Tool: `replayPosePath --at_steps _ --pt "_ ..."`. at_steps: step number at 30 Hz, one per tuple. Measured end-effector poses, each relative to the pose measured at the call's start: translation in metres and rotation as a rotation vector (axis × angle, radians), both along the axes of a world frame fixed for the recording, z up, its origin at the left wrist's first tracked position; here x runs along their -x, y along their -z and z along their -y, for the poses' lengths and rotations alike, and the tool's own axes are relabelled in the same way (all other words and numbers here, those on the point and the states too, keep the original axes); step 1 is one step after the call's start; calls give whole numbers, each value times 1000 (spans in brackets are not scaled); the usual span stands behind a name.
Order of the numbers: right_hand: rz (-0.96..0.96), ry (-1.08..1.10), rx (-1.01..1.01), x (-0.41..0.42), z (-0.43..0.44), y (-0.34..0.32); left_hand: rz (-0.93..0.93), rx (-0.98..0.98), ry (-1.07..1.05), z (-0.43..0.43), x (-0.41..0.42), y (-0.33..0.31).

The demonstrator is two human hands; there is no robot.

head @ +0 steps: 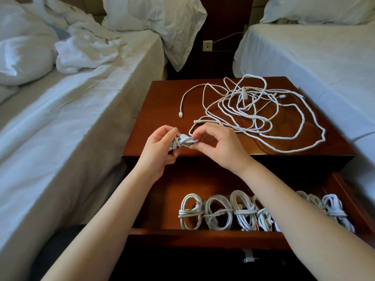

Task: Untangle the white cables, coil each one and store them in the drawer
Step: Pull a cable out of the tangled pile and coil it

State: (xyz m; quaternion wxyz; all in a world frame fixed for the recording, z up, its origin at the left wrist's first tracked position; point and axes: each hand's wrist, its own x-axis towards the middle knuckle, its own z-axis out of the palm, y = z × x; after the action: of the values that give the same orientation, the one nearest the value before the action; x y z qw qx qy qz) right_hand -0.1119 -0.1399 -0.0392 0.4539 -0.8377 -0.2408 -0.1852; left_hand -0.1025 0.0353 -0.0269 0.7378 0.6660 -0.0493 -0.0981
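Step in hand: tying off a coil. Left hand (159,148) grips small white cable bundle (183,141) over the front edge of the dark red-brown wooden nightstand (160,110) — right hand (220,147) pinches its loose tail. Next, probably: tuck the tail, drop the bundle into the nightstand's open drawer (162,201) beside the finished white coils (218,211). Loose white cable tangle (244,95) on the nightstand top — not yet sorted.

The nightstand (162,106) top showed glossy, polished reddish wood, the drawer (203,237) a duller finish. The tangled cables (253,110) were white, the thickest with a rough, braided-looking sheath; the cable bundle (182,141) looked smooth plastic. Bed sheets (81,102) were matt, creased cloth.
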Motion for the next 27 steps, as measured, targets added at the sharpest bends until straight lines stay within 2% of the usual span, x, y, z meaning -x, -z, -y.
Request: replayPosePath --at_steps 9,14,21,27 --pt "-286 -159 -128 1 3 -8 34 40 106 -5 -1 -2" --pt "-540 -303 -334 3 10 -9 29 37 240 -8 -3 -1" --pt "-626 -401 -303 2 14 -10 28 -4 295 -10 -4 0" --pt "-610 -331 -225 0 14 -6 -47 -161 292 -13 -7 0"
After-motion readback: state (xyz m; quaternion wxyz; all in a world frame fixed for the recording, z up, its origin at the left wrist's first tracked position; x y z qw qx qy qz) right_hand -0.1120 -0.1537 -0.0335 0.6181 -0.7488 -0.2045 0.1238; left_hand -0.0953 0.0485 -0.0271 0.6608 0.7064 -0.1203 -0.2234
